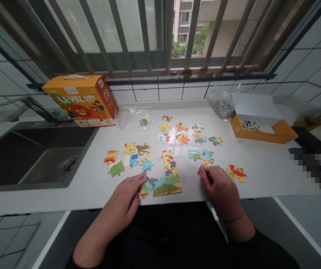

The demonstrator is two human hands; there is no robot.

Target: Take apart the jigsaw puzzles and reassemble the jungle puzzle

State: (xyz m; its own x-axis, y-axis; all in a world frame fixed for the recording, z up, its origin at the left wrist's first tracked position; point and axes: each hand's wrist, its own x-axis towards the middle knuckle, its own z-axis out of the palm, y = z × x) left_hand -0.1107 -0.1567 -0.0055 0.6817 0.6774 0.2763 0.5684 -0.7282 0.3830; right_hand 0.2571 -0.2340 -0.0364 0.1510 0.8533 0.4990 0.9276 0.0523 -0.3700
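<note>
Colourful puzzle pieces lie spread on a white countertop. A joined section [167, 185] sits near the front edge, with more joined pieces [169, 160] rising from its right side. My left hand [128, 192] rests just left of it, fingers stretched out, beside loose pieces [147, 186] that its fingertips partly cover. My right hand [219, 186] is to the right of the joined section, thumb and fingers pinched on a small red and yellow puzzle piece [201, 170]. A red and yellow piece [237, 172] lies right of that hand.
An orange box [82, 101] stands at the back left beside a dark sink [51, 157]. Clear plastic bags [134, 118] lie behind the pieces. At the right, an open orange box [261, 130] holds more pieces on the white countertop [93, 190].
</note>
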